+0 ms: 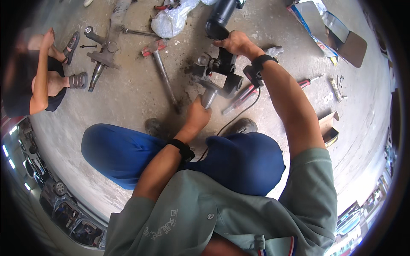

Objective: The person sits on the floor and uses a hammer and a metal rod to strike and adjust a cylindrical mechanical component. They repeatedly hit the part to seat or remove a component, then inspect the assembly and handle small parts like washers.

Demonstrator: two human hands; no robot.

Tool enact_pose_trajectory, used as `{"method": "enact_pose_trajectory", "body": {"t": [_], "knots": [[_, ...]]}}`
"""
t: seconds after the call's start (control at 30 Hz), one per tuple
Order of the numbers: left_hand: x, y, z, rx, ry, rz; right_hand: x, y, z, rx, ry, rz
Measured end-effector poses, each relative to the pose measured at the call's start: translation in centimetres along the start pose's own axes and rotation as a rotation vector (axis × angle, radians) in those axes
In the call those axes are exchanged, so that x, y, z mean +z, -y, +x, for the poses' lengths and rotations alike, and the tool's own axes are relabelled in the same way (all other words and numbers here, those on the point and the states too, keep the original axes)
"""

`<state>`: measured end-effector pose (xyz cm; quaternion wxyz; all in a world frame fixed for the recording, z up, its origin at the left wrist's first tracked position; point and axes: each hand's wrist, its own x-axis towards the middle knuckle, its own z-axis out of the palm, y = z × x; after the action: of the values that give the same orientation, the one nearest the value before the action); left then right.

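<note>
Concrete floor (pixel 128 89), left hand (pixel 197 115) clamped on silver shaft (pixel 209 97), right hand (pixel 237 43) wrapped round black strut (pixel 222 17)

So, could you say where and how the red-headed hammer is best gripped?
Probably the near half of the hammer's handle, from the wearer's side: it is long and straight and points toward them, the red head at the far end.

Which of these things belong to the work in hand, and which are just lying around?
In hand:
- metal shaft, gripped by the left hand
- black cylinder, at the right hand

Apparently just lying about:
- red-headed hammer
- plastic bag
- small cardboard box
</note>
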<state>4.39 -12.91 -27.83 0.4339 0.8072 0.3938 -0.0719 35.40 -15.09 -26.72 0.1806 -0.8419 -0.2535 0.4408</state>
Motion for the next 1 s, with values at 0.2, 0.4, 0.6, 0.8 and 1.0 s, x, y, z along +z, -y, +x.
{"method": "enact_pose_trajectory", "body": {"t": [0.2,0.4,0.6,0.8,1.0], "knots": [[-9.0,-6.7,2.3,-0.116,0.363,0.222,1.2,-1.0,1.3,-0.228,0.038,-0.328],[-3.4,-0.9,-0.2,-0.061,0.159,0.054,2.0,-1.1,0.5,-0.353,0.008,-0.643],[-2.9,-0.8,0.1,-0.052,0.078,0.129,1.6,-0.5,0.7,-0.227,0.077,-0.404],[-5.9,-3.1,0.5,-0.058,0.201,0.113,1.0,0.0,0.1,-0.159,0.025,-0.286],[-2.5,-2.3,-0.5,-0.075,0.085,0.142,1.1,-1.5,1.1,-0.197,-0.060,-0.409]]}}
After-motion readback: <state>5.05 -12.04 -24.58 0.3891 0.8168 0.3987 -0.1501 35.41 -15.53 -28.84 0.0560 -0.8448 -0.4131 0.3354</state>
